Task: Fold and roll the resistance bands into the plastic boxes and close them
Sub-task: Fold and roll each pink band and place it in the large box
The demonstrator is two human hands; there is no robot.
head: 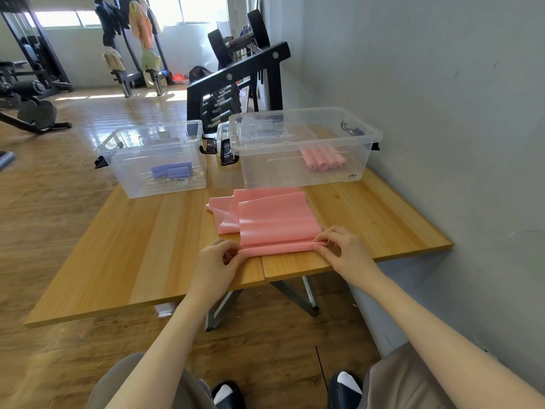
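Now, with your left hand point(216, 258) and right hand point(342, 249) each in a pinching grip on the folded pink rubber resistance band point(277, 222), roll evenly and tightly.

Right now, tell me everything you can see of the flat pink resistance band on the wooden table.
The flat pink resistance band is thin, glossy, rubbery sheet, lying folded in overlapping layers on the wooden table, before the larger clear plastic box. Its near edge is rolled into a narrow tube; the left hand and right hand pinch its ends.
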